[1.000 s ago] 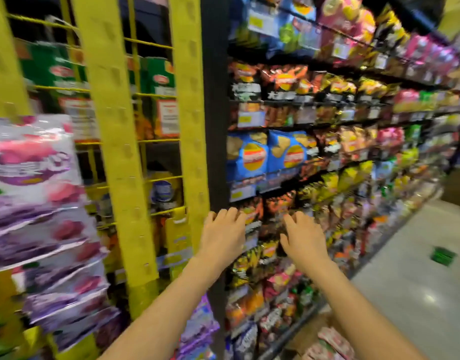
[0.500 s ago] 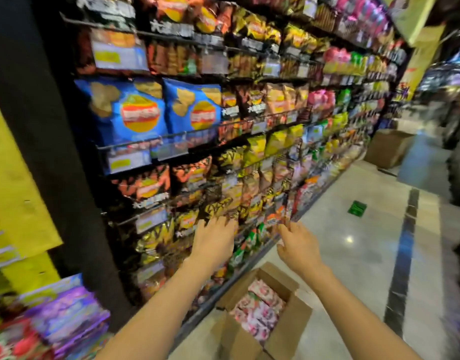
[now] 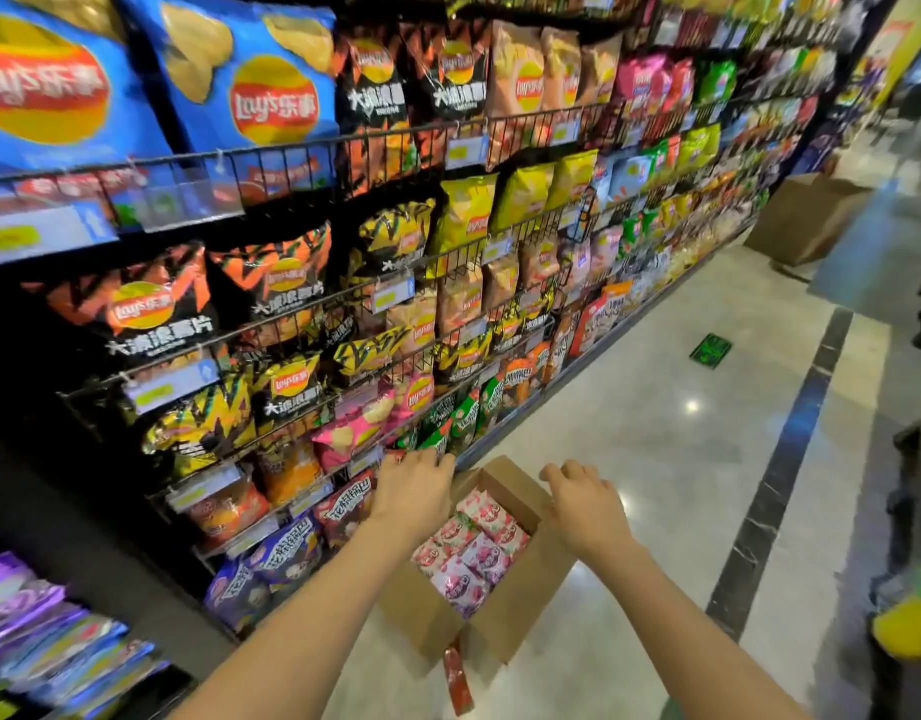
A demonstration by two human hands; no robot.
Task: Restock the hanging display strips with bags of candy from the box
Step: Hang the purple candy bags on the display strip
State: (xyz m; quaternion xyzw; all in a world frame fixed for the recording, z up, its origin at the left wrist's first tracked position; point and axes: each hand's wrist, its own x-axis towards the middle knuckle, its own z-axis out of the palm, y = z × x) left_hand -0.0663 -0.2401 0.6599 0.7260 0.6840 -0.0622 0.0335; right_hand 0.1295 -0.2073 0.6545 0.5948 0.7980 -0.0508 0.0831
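Observation:
An open cardboard box point(image 3: 505, 615) stands on the shop floor below me, with several pink and white candy bags point(image 3: 474, 548) inside. My left hand point(image 3: 414, 493) hovers over the box's left side, fingers loose, holding nothing. Above the right flap is my right hand point(image 3: 583, 504), fingers loosely bent and empty. At the far lower left, purple candy bags point(image 3: 37, 631) hang one over another on a display strip.
Wire shelves point(image 3: 302, 148) full of crisp bags fill the left side. A polished aisle floor point(image 3: 655, 423) runs to the right, with a green floor sticker point(image 3: 710, 350) and another cardboard box point(image 3: 806, 215) farther along. A red strip point(image 3: 458, 678) hangs off the near box.
My view has swung right and down, from the yellow hanging strips to the aisle and the box. Both hands have dropped from the shelf front to just above the box.

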